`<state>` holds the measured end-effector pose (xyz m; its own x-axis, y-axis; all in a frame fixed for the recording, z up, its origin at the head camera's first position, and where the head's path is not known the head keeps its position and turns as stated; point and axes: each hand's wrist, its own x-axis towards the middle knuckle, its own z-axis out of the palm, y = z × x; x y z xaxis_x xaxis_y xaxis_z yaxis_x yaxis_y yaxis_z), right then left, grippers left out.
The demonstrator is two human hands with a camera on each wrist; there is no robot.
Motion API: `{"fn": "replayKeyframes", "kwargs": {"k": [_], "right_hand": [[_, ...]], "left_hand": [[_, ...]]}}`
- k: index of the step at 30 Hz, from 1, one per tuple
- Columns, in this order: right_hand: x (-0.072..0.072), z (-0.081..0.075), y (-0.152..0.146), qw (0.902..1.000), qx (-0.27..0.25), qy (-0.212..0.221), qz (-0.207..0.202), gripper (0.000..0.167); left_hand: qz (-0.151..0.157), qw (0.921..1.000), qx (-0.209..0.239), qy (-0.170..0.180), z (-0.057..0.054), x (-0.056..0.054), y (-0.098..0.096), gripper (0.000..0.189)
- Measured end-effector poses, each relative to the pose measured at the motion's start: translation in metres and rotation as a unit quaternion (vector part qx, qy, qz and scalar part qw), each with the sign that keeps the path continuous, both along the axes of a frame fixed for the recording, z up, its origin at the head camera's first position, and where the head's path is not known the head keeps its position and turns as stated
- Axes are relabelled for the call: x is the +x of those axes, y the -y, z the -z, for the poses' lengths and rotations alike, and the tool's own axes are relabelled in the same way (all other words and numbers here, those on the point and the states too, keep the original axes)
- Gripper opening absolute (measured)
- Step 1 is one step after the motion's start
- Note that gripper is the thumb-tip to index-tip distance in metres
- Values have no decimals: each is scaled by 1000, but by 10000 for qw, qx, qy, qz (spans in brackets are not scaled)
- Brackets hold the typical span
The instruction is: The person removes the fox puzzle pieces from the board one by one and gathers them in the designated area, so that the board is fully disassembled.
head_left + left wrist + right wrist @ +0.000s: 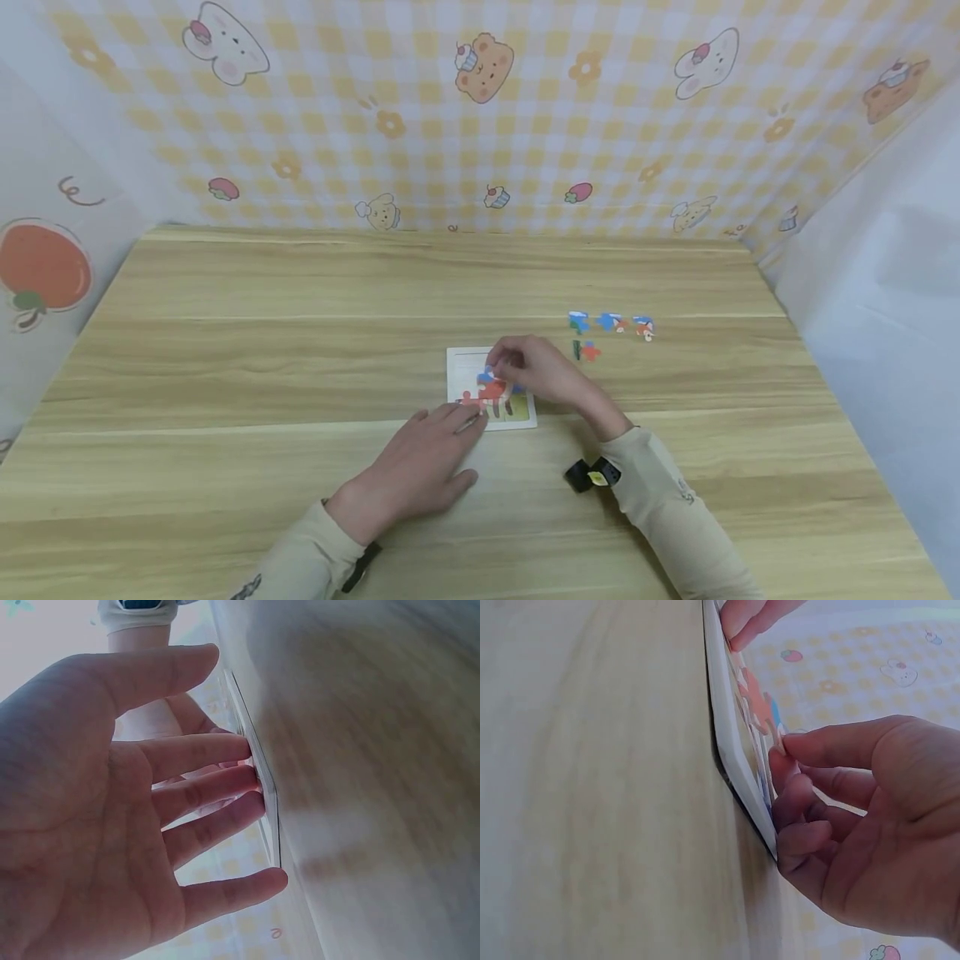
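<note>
A white-framed puzzle board [460,360] lies on the table, partly filled with red, blue and yellow-green pieces. Over its right side, my right hand [542,367] pinches a blue and red puzzle piece [491,386] between thumb and index finger. In the right wrist view that piece [760,703] stands slightly tilted above the board [731,742]. My left hand [424,459] rests its fingertips on the board's lower left edge, fingers extended. From the left wrist view the left hand [112,817] has straight, spread fingers touching the board's rim [264,780].
Several loose puzzle pieces lie right of the board, among them a blue and green piece [578,322], a blue one [611,322] and a red one [590,351]. A checked cloth [420,150] hangs behind the wooden table [262,333].
</note>
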<state>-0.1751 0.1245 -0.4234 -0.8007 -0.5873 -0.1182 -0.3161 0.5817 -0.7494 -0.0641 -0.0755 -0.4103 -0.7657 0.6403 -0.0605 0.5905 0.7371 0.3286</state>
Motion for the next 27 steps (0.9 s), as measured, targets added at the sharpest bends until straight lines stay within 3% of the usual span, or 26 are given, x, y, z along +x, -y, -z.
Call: {"fn": "replayKeyframes", "kwargs": {"k": [6,15,27], "right_hand": [[-1,0,-4,9986,-299,416,99,13],[-3,1,-13,9983,-255,465,-232,28],[-3,1,-12,9992,-226,251,-225,10]], "left_hand": [[11,10000,-35,-5,0,-1,0,57],[41,9999,-33,-96,1,-1,0,57],[85,9997,-30,-226,2,-2,1,56]]}}
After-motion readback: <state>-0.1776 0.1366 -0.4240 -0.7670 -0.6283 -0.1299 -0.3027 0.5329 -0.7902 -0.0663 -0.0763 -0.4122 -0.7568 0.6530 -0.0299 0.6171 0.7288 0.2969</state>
